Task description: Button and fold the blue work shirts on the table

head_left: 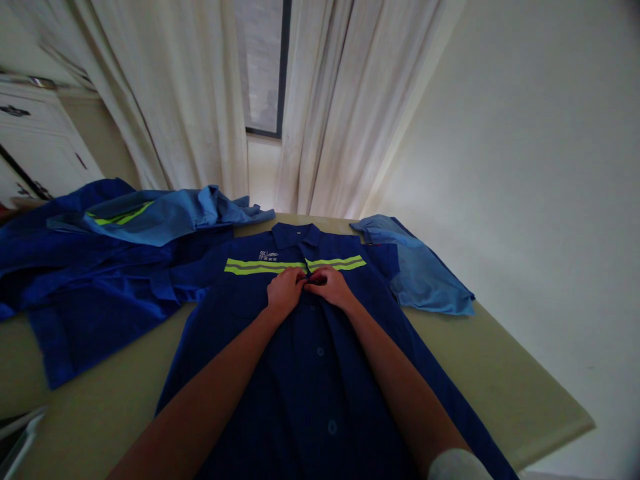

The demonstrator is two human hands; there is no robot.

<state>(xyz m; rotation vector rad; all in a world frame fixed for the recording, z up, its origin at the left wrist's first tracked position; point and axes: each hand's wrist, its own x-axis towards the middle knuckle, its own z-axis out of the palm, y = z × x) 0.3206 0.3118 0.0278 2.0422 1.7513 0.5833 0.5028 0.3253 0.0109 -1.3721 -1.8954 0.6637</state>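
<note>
A dark blue work shirt (300, 373) with a yellow-green reflective chest band lies flat, front up, on the pale table (480, 373), collar away from me. My left hand (285, 291) and my right hand (330, 285) meet at the shirt's button placket just below the band. Both have fingers curled and pinched on the placket fabric. Buttons show lower down the placket.
A heap of more blue work clothes (100, 260) covers the table's left side. A lighter blue sleeve (425, 273) lies at the right. White curtains (320, 100) and a window stand behind the table. A white cabinet (35, 140) is at far left.
</note>
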